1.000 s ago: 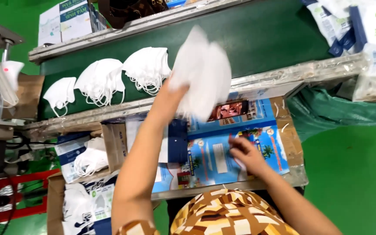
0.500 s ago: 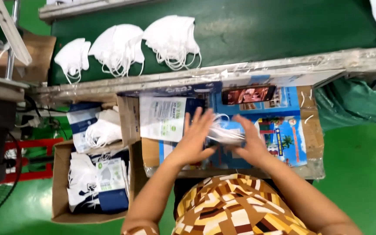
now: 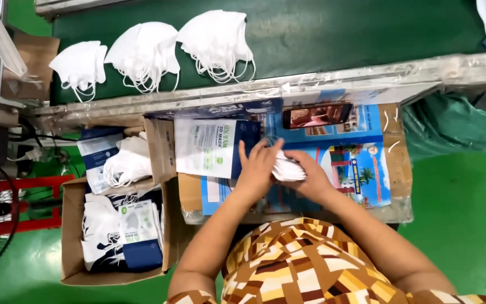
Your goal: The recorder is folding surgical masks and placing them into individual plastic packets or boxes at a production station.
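We hold a small stack of folded white masks (image 3: 288, 169) between our hands, low over the middle of the counter (image 3: 392, 169), which is lined with blue printed sheets. The stack lies roughly level, its long axis running left to right, one end tucked against our left palm and the other reaching toward our right. Our left hand (image 3: 259, 169) presses flat against the near-left end, fingers straight and pointing up toward the conveyor, so its grip is a flat press rather than a closed fist. Our right hand (image 3: 310, 179) curls around the stack from below and from the right, its grip closed on the masks. Just left of our left hand a white and blue printed pouch (image 3: 209, 147) lies on the counter, its long axis running away from us. Past the counter's far edge, three piles of white masks (image 3: 144, 53) sit side by side on the green conveyor belt (image 3: 338, 34). To our left, a cardboard box (image 3: 74, 236) on the floor holds filled pouches.
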